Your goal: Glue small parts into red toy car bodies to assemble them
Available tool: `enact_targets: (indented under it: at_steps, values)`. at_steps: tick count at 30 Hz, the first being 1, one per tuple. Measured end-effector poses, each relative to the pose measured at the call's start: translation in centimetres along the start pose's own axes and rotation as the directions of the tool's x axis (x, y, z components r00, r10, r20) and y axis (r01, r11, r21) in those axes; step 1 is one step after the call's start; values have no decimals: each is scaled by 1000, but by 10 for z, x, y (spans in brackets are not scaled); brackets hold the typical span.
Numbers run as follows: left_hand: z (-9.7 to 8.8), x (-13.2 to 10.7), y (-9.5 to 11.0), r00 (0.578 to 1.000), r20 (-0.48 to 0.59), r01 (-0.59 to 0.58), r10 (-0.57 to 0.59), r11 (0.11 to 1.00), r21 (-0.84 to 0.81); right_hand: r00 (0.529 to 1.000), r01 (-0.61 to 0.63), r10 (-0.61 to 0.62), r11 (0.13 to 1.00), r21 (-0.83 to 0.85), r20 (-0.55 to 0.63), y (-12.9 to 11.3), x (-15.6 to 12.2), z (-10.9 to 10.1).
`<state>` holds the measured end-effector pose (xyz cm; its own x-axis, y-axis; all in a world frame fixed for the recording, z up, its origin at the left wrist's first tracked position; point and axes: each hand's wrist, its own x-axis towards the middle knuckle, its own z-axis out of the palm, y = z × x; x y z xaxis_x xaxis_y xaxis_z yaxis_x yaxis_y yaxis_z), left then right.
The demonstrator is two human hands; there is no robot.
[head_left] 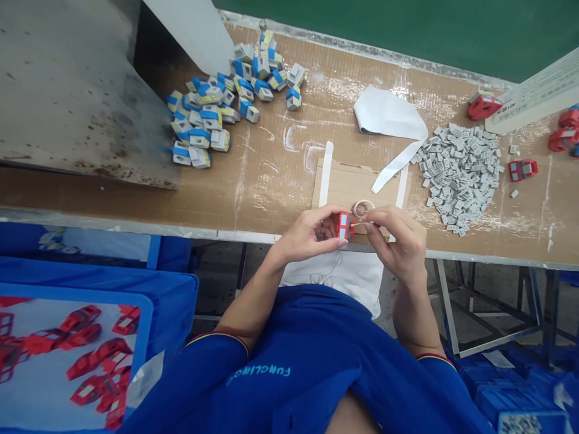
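My left hand [307,229] is shut on a small red and blue plastic piece [344,225], held up just off the table's front edge. My right hand [395,238] pinches a thin pale sliver [358,224] whose tip touches that piece. Just beyond my fingers, a roll of clear tape [361,209] lies on a cardboard sheet [348,188]. White strips [326,173] run along the sheet. A heap of small grey parts [459,178] lies to the right, and a heap of blue, white and yellow blocks [221,105] lies to the far left.
The long cardboard-covered table [280,150] holds a white cloth [389,117] and several red pieces [522,170] at right. A printed sign [534,96] leans there. A blue tray of red parts [67,361] sits lower left; a stained metal sheet [67,90] lies upper left.
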<state>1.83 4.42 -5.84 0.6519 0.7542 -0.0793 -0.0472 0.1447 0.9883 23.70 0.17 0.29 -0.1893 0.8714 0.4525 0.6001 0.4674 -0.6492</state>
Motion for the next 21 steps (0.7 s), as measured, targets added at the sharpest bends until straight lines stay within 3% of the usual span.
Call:
enact_targets:
  at_steps: [8,13,16,21]
  values:
    - [-3,0,-5,1000,5,-12,12,999,-51,998,-59,58,996,64,25,-1,-1,-4]
    - [-3,-1,-7,1000,0,-21,21,996,-90,957,-120,171,968,218,-234,13,-9,-3]
    - [-3,-2,-7,1000,-5,-25,24,993,-111,924,-136,196,971,197,-329,26,-13,1]
    - [-3,-4,-6,999,-32,-40,34,981,-192,951,-183,192,981,57,-241,34,-15,16]
